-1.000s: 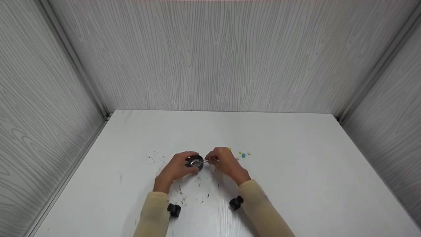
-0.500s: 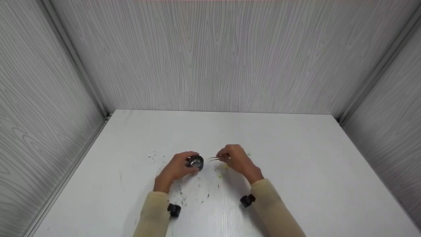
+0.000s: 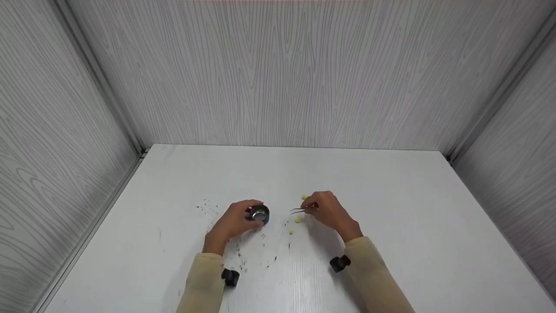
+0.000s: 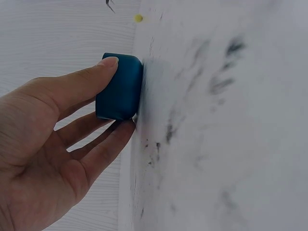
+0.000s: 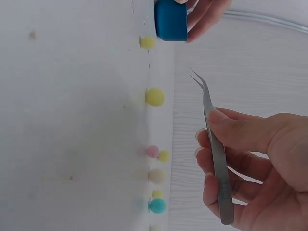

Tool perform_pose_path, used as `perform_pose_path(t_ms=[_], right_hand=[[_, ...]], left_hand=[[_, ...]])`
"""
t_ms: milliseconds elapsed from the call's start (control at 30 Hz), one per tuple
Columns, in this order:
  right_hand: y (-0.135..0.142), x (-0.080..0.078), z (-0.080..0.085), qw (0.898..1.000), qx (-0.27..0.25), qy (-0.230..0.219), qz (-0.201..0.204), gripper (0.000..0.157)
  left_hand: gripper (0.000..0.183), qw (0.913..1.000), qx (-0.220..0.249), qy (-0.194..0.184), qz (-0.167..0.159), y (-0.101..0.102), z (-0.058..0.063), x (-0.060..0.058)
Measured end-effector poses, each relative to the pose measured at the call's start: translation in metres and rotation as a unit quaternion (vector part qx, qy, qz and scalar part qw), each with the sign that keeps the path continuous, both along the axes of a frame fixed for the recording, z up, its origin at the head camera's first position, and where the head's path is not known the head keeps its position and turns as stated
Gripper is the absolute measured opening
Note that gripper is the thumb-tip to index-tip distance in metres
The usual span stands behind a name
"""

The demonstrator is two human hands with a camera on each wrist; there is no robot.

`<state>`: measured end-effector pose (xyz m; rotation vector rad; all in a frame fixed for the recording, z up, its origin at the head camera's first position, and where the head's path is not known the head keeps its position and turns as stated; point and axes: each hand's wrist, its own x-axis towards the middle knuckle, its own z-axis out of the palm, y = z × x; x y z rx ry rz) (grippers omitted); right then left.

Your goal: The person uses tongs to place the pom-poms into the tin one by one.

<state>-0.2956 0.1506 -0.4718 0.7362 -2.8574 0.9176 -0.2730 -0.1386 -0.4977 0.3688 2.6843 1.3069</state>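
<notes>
A small blue cup [image 4: 119, 86] stands on the white table, its shiny inside visible from the head view. My left hand [image 3: 234, 221] grips it from the left, thumb on the near side and fingers on the far side. To the right, my right hand [image 3: 332, 213] holds metal tweezers [image 5: 219, 163] between thumb and fingers. Their bent tips are apart with nothing between them, pointing toward the cup. Under and around the right hand lie small balls: a yellow ball [image 5: 155, 96], a smaller yellow ball [image 5: 147, 42], a pink ball [image 5: 152, 151] and a teal ball [image 5: 157, 206].
A pale cream ball [image 5: 156, 176] sits between the pink and teal ones. Dark smudges [image 3: 241, 261] mark the white table [image 3: 391, 226] near the left hand. Grey wood-grain panels [image 3: 278, 74] enclose the table at the back and both sides.
The right hand has drawn the tweezers off the cup and moved right, over the balls. Yellow balls it had covered now show. The left hand and cup stay in place.
</notes>
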Motion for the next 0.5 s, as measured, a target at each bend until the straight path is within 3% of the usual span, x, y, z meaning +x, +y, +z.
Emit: perform_pose_path(t_ms=[300, 500], right_hand=[[0.014, -0.001, 0.004, 0.999, -0.002, -0.034, -0.018, 0.014], [0.018, -0.002, 0.001, 1.0, 0.006, -0.023, -0.015, 0.013]], left_hand=[[0.055, 1.0, 0.002, -0.003, 0.004, 0.001, 0.001, 0.002], [0.055, 1.0, 0.001, -0.005, 0.003, 0.001, 0.001, 0.002]])
